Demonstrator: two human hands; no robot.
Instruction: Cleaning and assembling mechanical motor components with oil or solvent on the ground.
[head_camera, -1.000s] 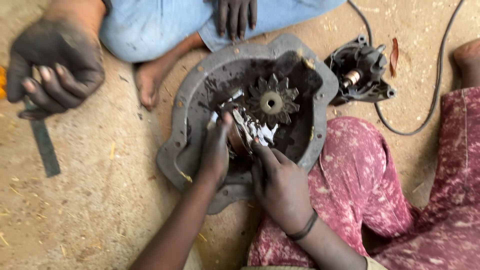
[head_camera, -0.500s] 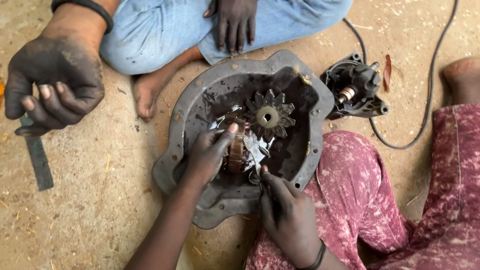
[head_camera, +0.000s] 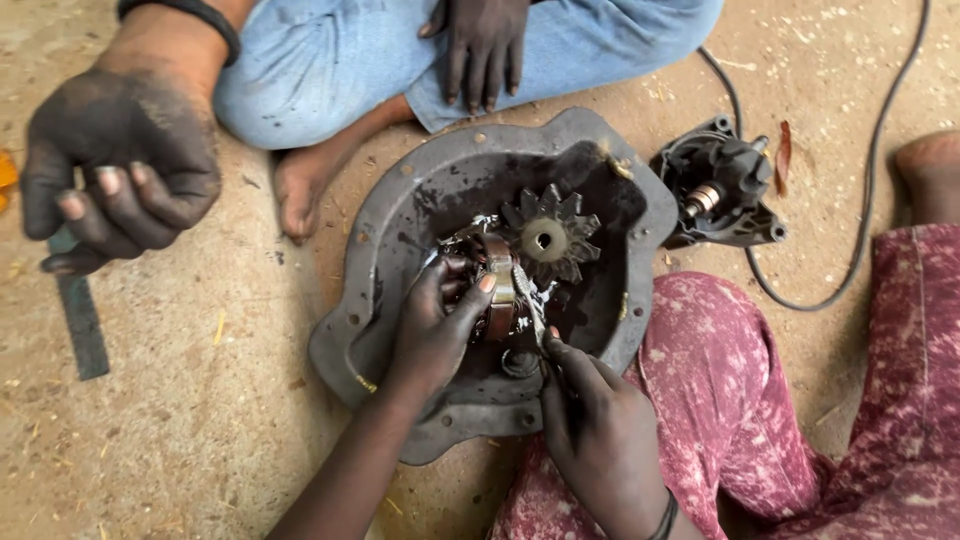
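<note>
Left hand (head_camera: 435, 325) now grips the ring-shaped metal part (head_camera: 497, 285) more fully than a second ago, fingers curled over it, while the right hand (head_camera: 595, 425) sits lower toward the housing's (head_camera: 400, 230) near edge, thin tool (head_camera: 533, 315) raised against the part.

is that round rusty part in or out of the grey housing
In. The round rusty part sits inside the grey housing beside the toothed gear, gripped by the left hand.

Around the one grey housing (head_camera: 400, 230) you have four hands, one toothed gear (head_camera: 548, 238) inside it, one small motor part (head_camera: 722, 192) beside it, and one black cable (head_camera: 868, 190) beyond.
</note>
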